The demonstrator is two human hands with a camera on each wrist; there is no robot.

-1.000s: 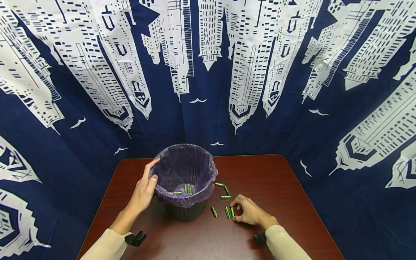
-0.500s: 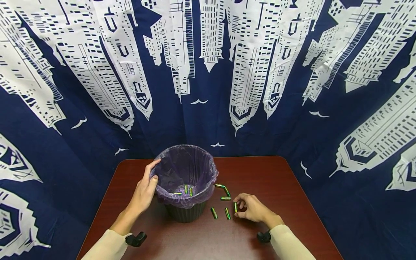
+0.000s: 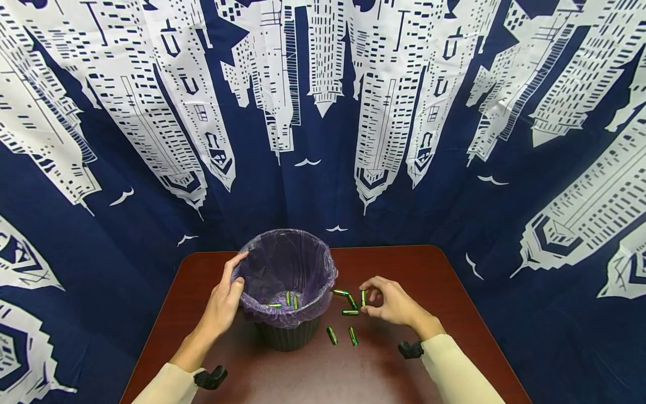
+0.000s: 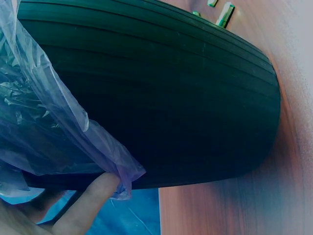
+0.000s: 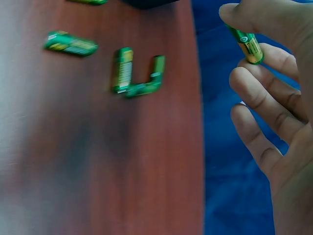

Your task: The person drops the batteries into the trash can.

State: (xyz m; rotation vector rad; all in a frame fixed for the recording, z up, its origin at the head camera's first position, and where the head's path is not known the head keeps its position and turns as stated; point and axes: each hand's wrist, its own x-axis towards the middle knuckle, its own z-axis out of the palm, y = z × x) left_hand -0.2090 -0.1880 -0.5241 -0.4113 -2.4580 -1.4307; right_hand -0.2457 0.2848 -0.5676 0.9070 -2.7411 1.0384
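A dark ribbed trash bin (image 3: 287, 335) lined with a thin purple bag (image 3: 315, 300) stands on the table, and several green batteries (image 3: 295, 303) lie at its bottom. My left hand (image 3: 222, 297) grips the bin's left rim over the bag; in the left wrist view the thumb (image 4: 93, 198) presses the bag's edge. Right of the bin, my right hand (image 3: 391, 303) pinches one green-and-gold battery (image 5: 249, 49) between thumb and fingers, above the table. Several loose batteries lie between the bin and that hand: three close together at the back (image 3: 350, 312), two nearer the front (image 3: 353, 336).
The reddish-brown wooden table (image 3: 282, 381) has rounded back corners. Behind it hangs a dark blue curtain (image 3: 267, 196) with white skyscraper prints. Dark wrist cameras (image 3: 211, 377) sit at both sleeves.
My right hand has picked up a battery from beside another one and moved it up and toward the table's back. The left hand stays on the bin's rim.
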